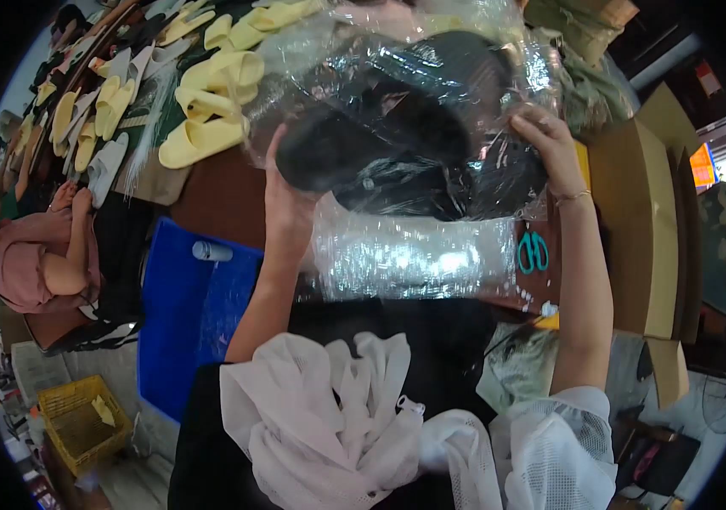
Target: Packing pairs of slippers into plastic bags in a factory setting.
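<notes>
The fingers (282, 161) of the left hand (288, 204) are curling around the left end of a clear plastic bag (414, 127), clenching the film against the black slippers (397, 144) packed inside it. The fingers (533, 123) of the right hand (550, 144) are grasping the bag's right edge — pinching the plastic where it is bunching over the dark soles. Both hands are holding the bag raised in front of the person, above the table (218, 200), with a loose tail of crinkled plastic hanging down beneath it.

A thin bracelet (573, 197) is sitting on the right wrist. Just beside that forearm, a pair of teal-handled scissors (533, 252) is lying on the table. To the right, flat brown cardboard boxes (643, 212) are standing on edge.

Behind the bag, pale yellow slippers (210, 110) are lying in rows across the table, with more yellow and white ones stretching away to the upper left. A blue bag (189, 314) is sitting below the left forearm, well apart from the hand. White mesh fabric (337, 425) is bunching in the person's lap near the lower edge.

At the far left, another person in a pink top (27, 255) is sitting by the table — their hands near the white slippers. A yellow plastic crate (82, 421) is standing on the floor at the lower left.
</notes>
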`<action>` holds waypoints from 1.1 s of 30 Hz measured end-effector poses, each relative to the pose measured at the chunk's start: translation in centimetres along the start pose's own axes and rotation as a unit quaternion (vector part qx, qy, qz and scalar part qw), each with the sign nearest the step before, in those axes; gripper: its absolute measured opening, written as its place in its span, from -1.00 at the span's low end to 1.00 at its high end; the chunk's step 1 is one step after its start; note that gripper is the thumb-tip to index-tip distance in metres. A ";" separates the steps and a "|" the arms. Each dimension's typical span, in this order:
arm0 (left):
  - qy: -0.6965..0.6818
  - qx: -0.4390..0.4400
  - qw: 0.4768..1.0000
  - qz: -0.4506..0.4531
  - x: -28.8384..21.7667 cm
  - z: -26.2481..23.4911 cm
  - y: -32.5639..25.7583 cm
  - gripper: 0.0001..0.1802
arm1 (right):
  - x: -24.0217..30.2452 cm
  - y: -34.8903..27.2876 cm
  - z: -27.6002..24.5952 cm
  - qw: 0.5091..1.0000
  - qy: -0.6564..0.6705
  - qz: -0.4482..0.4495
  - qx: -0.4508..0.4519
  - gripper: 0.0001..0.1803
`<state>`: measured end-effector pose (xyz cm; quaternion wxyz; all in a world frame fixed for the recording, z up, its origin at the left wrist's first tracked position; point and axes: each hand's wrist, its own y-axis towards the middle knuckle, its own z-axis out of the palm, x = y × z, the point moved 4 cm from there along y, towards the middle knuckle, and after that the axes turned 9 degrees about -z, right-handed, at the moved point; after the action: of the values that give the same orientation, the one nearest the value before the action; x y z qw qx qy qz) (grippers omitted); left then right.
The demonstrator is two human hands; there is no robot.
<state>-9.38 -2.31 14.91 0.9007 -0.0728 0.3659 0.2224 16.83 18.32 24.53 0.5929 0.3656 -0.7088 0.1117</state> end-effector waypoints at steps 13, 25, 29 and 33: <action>0.540 -0.178 0.823 -0.008 5.3 -8.5 -4.9 -0.67 | -19.1 -11.8 2.4 0.941 -0.247 0.106 -0.206 -0.71; 0.352 -0.178 0.884 -0.249 8.6 -5.4 -4.8 -0.37 | -18.4 -11.8 3.8 0.917 -0.302 0.136 -0.222 -0.71; 0.384 -0.115 0.897 -0.187 10.4 -5.7 -4.1 -0.25 | -18.1 -11.8 4.0 0.918 -0.285 0.122 -0.248 -0.73; 0.400 -0.060 0.911 -0.076 11.2 -4.9 -4.4 -0.24 | -17.9 -11.9 4.6 0.912 -0.303 0.114 -0.254 -0.76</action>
<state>-3.34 -3.81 3.49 0.6872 -0.2374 0.6748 0.1269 21.65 14.10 3.48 0.4060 0.1356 -0.8956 -0.1212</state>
